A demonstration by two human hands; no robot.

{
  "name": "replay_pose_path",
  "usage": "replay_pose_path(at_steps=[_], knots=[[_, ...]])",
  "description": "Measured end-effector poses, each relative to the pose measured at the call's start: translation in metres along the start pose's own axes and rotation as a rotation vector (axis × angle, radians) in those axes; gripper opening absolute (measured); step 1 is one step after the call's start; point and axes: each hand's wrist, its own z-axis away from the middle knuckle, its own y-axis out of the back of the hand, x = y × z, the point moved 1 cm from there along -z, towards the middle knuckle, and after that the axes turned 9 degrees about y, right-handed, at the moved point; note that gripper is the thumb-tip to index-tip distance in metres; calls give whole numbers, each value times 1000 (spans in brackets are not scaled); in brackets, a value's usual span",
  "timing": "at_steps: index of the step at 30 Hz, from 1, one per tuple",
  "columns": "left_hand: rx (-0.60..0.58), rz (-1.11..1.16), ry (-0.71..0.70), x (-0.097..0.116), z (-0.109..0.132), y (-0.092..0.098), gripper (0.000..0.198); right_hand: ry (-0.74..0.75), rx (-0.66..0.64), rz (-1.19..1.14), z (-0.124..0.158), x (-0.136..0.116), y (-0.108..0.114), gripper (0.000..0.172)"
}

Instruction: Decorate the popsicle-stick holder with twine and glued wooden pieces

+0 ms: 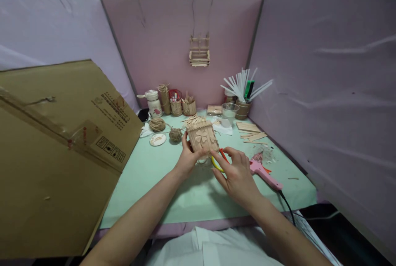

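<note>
My left hand grips a small craft-stick box by its left side and lower edge. The box is tilted, with raised leaf shapes on its face and a scalloped top edge. At its lower right corner, the fingertips of my right hand touch or nearly touch it. The thumb of that hand is held apart from the fingers. Scissors with red and yellow handles lie behind my right fingers, partly hidden. To the right, a pink glue gun rests on the table.
Twine balls, a small white plate and loose sticks lie around. Stick holders and a pot of white glue sticks line the back. A large cardboard sheet leans at left. The glue gun's cord crosses the front edge.
</note>
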Motion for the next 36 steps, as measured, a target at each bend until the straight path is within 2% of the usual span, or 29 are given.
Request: replay_pose_path(at_steps=[8,12,16,21,29,32,36], knots=[[-21,15,4,-3,-2,3,120,-6,11,-10,-1,3,-4,48],[-15,58,82,0,0,0,119,-23,50,-27,0,5,-1,51],[-7,63,147,2,1,-1,114,4,33,-43,-2,4,-1,46],[-37,51,149,0,1,1,112,9,19,-47,-6,2,-4,42],[-61,55,159,0,1,1,109,1,46,-75,-5,2,-6,47],[-108,57,173,-2,0,2,109,-16,107,-113,-7,4,-3,48],[-85,54,189,-4,-1,4,109,-38,175,-169,-6,6,2,41]])
